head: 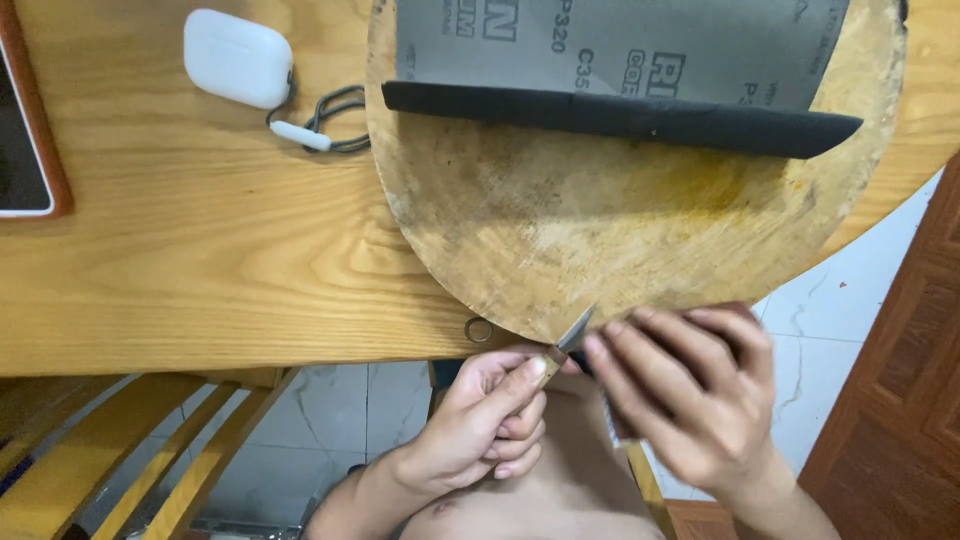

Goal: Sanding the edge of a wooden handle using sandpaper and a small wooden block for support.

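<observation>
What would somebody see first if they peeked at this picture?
Probably the two hands at the bottom: the left hand grips a small knife, the right hand pressed beside its blade. Above them, a big round worn wooden board carries grey sandpaper on the wooden table.

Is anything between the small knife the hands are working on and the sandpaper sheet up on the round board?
Nothing visible. The left hand holds the small knife at the near rim of the round wooden board, with the right hand beside the blade. Only bare board lies between the knife and the rolled near edge of the sandpaper sheet.
</observation>
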